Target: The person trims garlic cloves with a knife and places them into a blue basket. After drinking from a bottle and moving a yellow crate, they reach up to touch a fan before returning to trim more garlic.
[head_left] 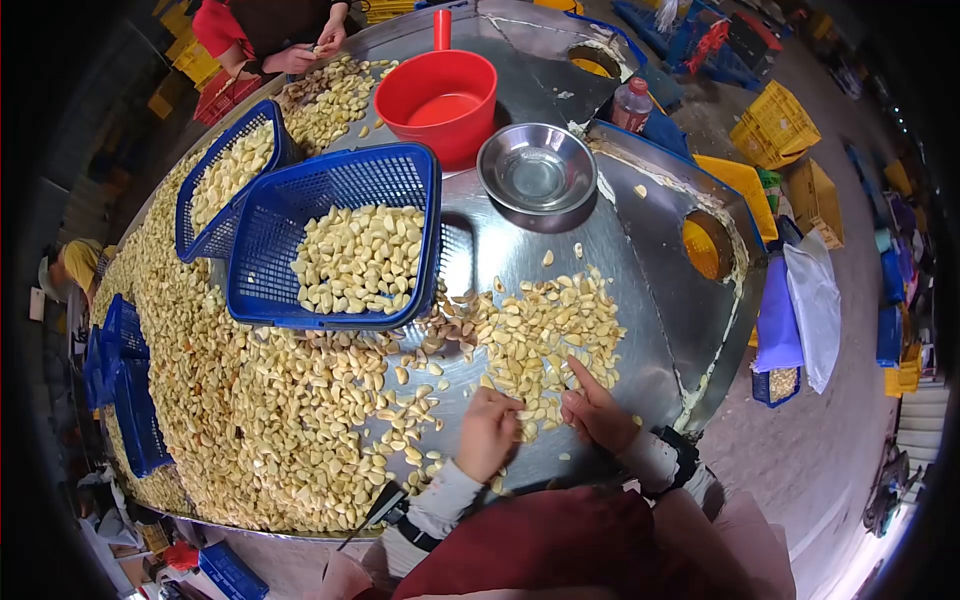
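Note:
Peeled garlic cloves [565, 320] lie loose in a small spread on the metal table, just beyond my two hands. My left hand [488, 434] is closed at the near edge of this spread, its fingers curled together; whatever they may hold is hidden. To its right, my right hand [602, 412] has the index finger stretched out over the cloves and the other fingers loosely bent, with nothing seen in it. A far larger heap of cloves [270, 420] covers the left side of the table. Beyond it, a blue basket [335, 320] holds more cloves.
A steel bowl [537, 170] and a red dipper [440, 100] stand farther back. Behind the first basket is another blue basket [285, 135]. The table has round holes [706, 246] at the right. A co-worker's hands [312, 52] work at the far side.

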`<state>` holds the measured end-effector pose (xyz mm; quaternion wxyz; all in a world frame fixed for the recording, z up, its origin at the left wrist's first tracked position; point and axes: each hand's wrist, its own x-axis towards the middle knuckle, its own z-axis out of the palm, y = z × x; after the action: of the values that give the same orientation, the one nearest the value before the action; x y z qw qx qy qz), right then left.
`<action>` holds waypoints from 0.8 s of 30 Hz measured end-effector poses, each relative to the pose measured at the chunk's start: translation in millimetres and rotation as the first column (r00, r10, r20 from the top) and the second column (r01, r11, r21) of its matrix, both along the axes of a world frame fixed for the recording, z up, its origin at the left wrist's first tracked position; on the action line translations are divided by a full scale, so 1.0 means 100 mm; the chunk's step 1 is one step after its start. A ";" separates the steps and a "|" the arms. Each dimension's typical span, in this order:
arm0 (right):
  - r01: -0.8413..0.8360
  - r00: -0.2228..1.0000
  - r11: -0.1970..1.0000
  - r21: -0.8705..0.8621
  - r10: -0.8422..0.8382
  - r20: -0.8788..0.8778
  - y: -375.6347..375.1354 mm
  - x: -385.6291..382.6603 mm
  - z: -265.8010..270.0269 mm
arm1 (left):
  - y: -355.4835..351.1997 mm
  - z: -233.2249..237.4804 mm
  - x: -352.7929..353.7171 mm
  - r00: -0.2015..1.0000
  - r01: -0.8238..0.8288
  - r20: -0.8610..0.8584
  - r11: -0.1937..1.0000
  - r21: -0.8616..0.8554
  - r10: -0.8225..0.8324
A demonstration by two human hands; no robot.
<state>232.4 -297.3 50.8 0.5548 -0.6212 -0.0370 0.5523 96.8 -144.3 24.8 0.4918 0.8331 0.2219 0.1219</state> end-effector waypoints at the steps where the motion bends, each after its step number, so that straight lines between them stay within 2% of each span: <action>1: -0.042 0.998 0.999 0.033 0.040 0.040 0.01 0.01 0.01 | -0.09 -0.10 0.01 0.995 0.095 -0.050 0.990 0.102 -0.090; 3: -0.054 0.998 0.997 0.052 0.052 0.042 0.06 -0.02 0.04 | -0.17 -0.25 0.06 0.971 0.221 -0.171 0.909 0.353 -0.169; 5: -0.060 0.998 0.996 0.068 0.058 0.039 0.04 -0.03 0.07 | -0.14 -0.22 0.07 0.962 0.241 -0.205 0.914 0.326 -0.181; 7: -0.159 0.981 0.987 0.026 0.155 0.112 -0.01 -0.04 0.09 | -0.09 -0.17 0.06 0.952 0.257 -0.245 0.917 0.304 -0.186; 8: -0.159 0.982 0.987 0.031 0.154 0.112 -0.03 -0.05 0.05 | -0.06 -0.13 0.05 0.978 0.147 -0.165 0.983 0.113 -0.127; 9: -0.278 0.885 0.959 0.064 0.229 0.405 -0.07 -0.06 -0.02 | -0.03 -0.08 0.04 0.994 0.044 -0.099 0.995 -0.093 -0.053; 10: -0.395 0.704 0.917 0.057 0.262 0.660 -0.10 -0.07 -0.06 | -0.01 -0.02 0.02 0.993 0.047 -0.104 0.994 -0.094 -0.056; 11: -0.394 0.708 0.917 0.058 0.263 0.655 -0.07 -0.10 0.04 | 0.02 0.05 -0.01 0.993 -0.016 -0.115 0.907 -0.421 -0.036; 12: -0.439 0.650 0.897 -0.057 0.361 0.669 -0.02 -0.13 0.21 | 0.06 0.11 -0.02 0.991 -0.082 -0.133 0.714 -0.696 -0.016; 13: -0.476 0.584 0.863 -0.171 0.455 0.672 0.03 -0.16 0.34 | 0.09 0.14 -0.04 0.988 -0.136 -0.152 0.438 -0.889 -0.001; 14: -0.454 0.600 0.877 -0.156 0.430 0.675 0.05 -0.18 0.39 | 0.10 0.13 -0.06 0.994 -0.071 -0.104 0.535 -0.842 -0.032; 15: -0.454 0.597 0.877 -0.155 0.429 0.678 0.05 -0.19 0.36 | 0.12 0.13 -0.07 0.994 -0.069 -0.101 0.537 -0.841 -0.031; 17: -0.444 0.443 0.894 -0.064 0.281 0.851 0.05 -0.21 0.20 | 0.13 0.14 -0.11 0.996 -0.074 -0.086 0.353 -0.933 -0.017; 18: -0.445 0.443 0.893 -0.063 0.281 0.852 0.07 -0.20 0.13 | 0.13 0.14 -0.11 0.996 -0.074 -0.086 0.354 -0.932 -0.016; 19: -0.413 0.765 0.910 0.045 0.319 0.560 0.08 -0.16 0.08 | 0.13 0.15 -0.10 0.994 -0.095 -0.106 0.318 -0.943 -0.020; 20: -0.337 0.935 0.933 0.127 0.316 0.159 0.07 -0.13 0.05 | 0.12 0.17 -0.09 0.992 -0.114 -0.126 0.281 -0.953 -0.025; 21: -0.335 0.935 0.934 0.126 0.314 0.162 0.07 -0.10 0.06 | 0.14 0.21 -0.08 0.992 -0.110 -0.123 0.282 -0.953 -0.027; 22: -0.121 0.981 0.961 0.250 0.154 -0.119 0.07 -0.08 0.07 | 0.17 0.31 -0.04 0.996 -0.057 -0.082 0.506 -0.861 -0.027; 23: 0.120 0.915 0.944 0.306 0.015 -0.404 0.07 -0.04 0.08 | 0.23 0.44 0.01 0.999 -0.004 -0.040 0.701 -0.713 -0.035; 24: 0.115 0.943 0.957 0.267 -0.021 -0.331 0.06 0.00 0.06 | 0.38 0.60 0.08 0.992 -0.040 0.079 0.847 -0.531 0.096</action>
<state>232.5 -291.5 57.2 0.6552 -0.4370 -0.0019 0.6163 105.3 -106.6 84.5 0.7077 0.6502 0.2507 0.1160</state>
